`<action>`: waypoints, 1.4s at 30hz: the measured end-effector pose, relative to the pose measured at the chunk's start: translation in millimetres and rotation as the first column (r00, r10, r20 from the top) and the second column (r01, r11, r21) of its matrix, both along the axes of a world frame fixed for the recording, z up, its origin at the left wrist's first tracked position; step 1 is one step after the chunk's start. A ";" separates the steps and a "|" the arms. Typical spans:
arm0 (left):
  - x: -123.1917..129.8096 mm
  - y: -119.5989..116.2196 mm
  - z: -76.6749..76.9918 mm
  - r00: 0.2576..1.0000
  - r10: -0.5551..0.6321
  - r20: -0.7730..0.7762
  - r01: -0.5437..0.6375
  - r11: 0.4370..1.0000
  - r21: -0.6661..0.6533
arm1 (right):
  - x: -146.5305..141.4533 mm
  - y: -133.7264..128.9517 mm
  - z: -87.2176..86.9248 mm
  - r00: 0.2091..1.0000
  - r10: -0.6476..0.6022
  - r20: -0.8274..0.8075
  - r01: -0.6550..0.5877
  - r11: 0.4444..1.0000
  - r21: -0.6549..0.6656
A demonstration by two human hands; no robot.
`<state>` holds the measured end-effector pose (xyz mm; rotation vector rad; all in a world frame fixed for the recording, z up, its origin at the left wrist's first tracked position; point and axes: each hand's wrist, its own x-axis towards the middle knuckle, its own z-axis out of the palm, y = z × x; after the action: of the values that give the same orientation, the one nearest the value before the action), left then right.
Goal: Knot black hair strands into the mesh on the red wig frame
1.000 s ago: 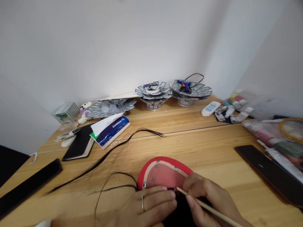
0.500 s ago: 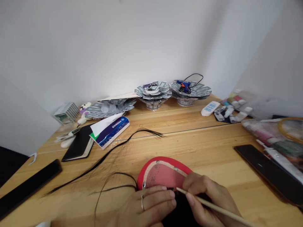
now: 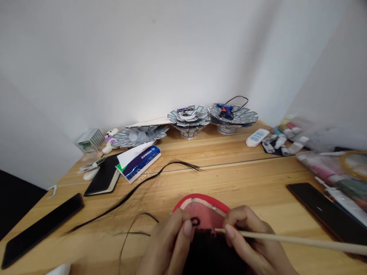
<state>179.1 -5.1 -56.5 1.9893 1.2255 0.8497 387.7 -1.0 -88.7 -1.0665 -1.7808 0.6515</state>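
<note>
In front of me lies a red rounded pad (image 3: 186, 198) with a pinkish mesh panel (image 3: 204, 213) edged by a pale band with metal studs. Black hair (image 3: 215, 252) covers its near part, starting in a row across the mesh. My left hand (image 3: 172, 240) pinches a small looped lock of black hair (image 3: 195, 221) between thumb and forefinger above the mesh. My right hand (image 3: 249, 236) is closed around a thin wooden stick (image 3: 281, 237), whose tip touches or nearly touches the hair row; any hook there is too small to see.
A long strand of black hair (image 3: 126, 197) lies left on the wooden table. Around it are a phone (image 3: 43, 229), a black notebook (image 3: 103, 177) and a blue tissue pack (image 3: 140, 163). Another dark flat object (image 3: 321, 208) lies right. Paper bowls (image 3: 188, 120) line the wall.
My left hand has lifted from lying flat on the hair and now pinches a small hair loop. The stick has swung closer to level in my right hand. The view has shifted slightly.
</note>
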 end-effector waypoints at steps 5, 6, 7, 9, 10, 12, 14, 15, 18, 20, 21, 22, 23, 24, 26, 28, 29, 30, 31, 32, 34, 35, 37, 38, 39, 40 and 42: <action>8.5 14.6 20.7 0.967 -0.153 -0.203 0.114 0.974 -0.195 | 1.9 1.9 -1.4 0.999 0.032 -0.025 -0.032 0.999 0.015; 9.7 16.3 22.4 0.949 -0.164 -0.267 0.118 0.977 -0.180 | 2.2 2.1 -2.4 0.999 0.037 -0.032 -0.037 0.999 0.012; 10.7 17.5 23.6 0.929 -0.174 -0.325 0.125 0.978 -0.166 | 2.4 2.4 -3.2 0.998 0.043 -0.037 -0.042 0.999 0.010; 12.2 18.4 25.0 0.891 -0.185 -0.415 0.139 0.980 -0.141 | 2.1 2.9 -3.5 0.998 0.048 -0.038 -0.048 0.999 0.010; 12.6 18.5 25.9 0.875 -0.187 -0.447 0.142 0.981 -0.133 | 1.5 3.3 -2.8 0.998 0.047 -0.040 -0.046 0.999 0.014; 13.1 18.4 28.4 0.853 -0.203 -0.481 0.155 0.978 -0.137 | -0.3 4.1 0.0 0.997 0.042 -0.058 -0.040 0.999 0.028; 13.3 18.1 32.0 0.839 -0.216 -0.500 0.164 0.976 -0.146 | -2.2 4.8 3.9 0.997 0.038 -0.074 -0.036 0.999 0.031; 13.5 18.0 33.9 0.831 -0.220 -0.511 0.164 0.975 -0.153 | -2.9 5.0 5.8 0.996 0.039 -0.079 -0.037 0.999 0.028; 15.0 18.1 38.0 0.801 -0.216 -0.558 0.157 0.976 -0.152 | -3.8 4.7 8.6 0.995 0.041 -0.093 -0.040 0.999 0.008; 16.8 19.0 39.0 0.782 -0.203 -0.589 0.160 0.979 -0.125 | -3.5 4.0 7.4 0.992 0.047 -0.114 -0.048 0.999 -0.008; 17.8 19.7 39.1 0.769 -0.198 -0.607 0.164 0.980 -0.112 | -3.2 3.7 6.0 0.991 0.053 -0.125 -0.056 0.998 -0.020; 18.9 20.4 39.1 0.753 -0.194 -0.629 0.168 0.981 -0.102 | -2.9 3.4 4.1 0.989 0.061 -0.137 -0.066 0.997 -0.036; 20.0 21.1 39.2 0.732 -0.193 -0.653 0.173 0.980 -0.096 | -2.5 3.2 2.1 0.986 0.069 -0.149 -0.078 0.996 -0.053; 21.1 21.4 39.6 0.707 -0.197 -0.679 0.179 0.979 -0.098 | -2.0 3.1 0.2 0.984 0.075 -0.161 -0.087 0.994 -0.069; 24.0 21.0 41.6 0.647 -0.205 -0.734 0.192 0.976 -0.103 | -0.8 3.0 -2.4 0.981 0.085 -0.176 -0.107 0.987 -0.117; 28.1 19.1 45.5 0.584 -0.203 -0.786 0.212 0.973 -0.094 | 0.7 3.2 -2.8 0.978 0.094 -0.186 -0.126 0.977 -0.170; 30.5 17.8 48.0 0.541 -0.213 -0.814 0.229 0.968 -0.101 | 1.4 3.4 -2.4 0.977 0.096 -0.190 -0.134 0.972 -0.195; 33.1 16.6 50.7 0.488 -0.231 -0.842 0.253 0.960 -0.117 | 1.9 3.6 -1.8 0.976 0.097 -0.196 -0.140 0.966 -0.219; 35.7 15.5 53.3 0.430 -0.256 -0.866 0.285 0.948 -0.139 | 2.2 3.7 -1.2 0.974 0.097 -0.203 -0.146 0.960 -0.239; 38.0 14.7 55.5 0.372 -0.283 -0.884 0.316 0.934 -0.166 | 2.2 3.7 -1.0 0.972 0.095 -0.213 -0.150 0.955 -0.255; 41.1 13.6 57.9 0.293 -0.315 -0.903 0.360 0.911 -0.202 | 1.7 3.5 -1.7 0.967 0.085 -0.239 -0.154 0.945 -0.287; 41.8 13.4 58.1 0.287 -0.315 -0.905 0.367 0.908 -0.199 | 1.2 3.3 -2.6 0.964 0.086 -0.252 -0.160 0.942 -0.294; 41.5 13.3 56.8 0.328 -0.290 -0.899 0.347 0.922 -0.171 | 0.5 3.2 -5.0 0.959 0.086 -0.271 -0.165 0.945 -0.282; 40.8 13.5 55.8 0.359 -0.271 -0.893 0.325 0.933 -0.152 | 0.3 3.4 -6.1 0.957 0.089 -0.276 -0.166 0.949 -0.269; 40.0 13.7 54.7 0.386 -0.256 -0.886 0.311 0.941 -0.136 | 0.3 3.7 -7.0 0.956 0.094 -0.277 -0.167 0.952 -0.257; 39.2 14.1 53.7 0.405 -0.244 -0.881 0.301 0.946 -0.124 | 0.5 4.1 -7.4 0.957 0.095 -0.275 -0.167 0.953 -0.251; 38.1 15.0 51.8 0.420 -0.231 -0.877 0.286 0.951 -0.114 | 1.3 5.0 -7.0 0.960 0.099 -0.264 -0.170 0.951 -0.260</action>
<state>217.2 9.9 -4.7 2.6797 1.3144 -0.4704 388.9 4.0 -95.7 -1.0020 -1.5826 1.1003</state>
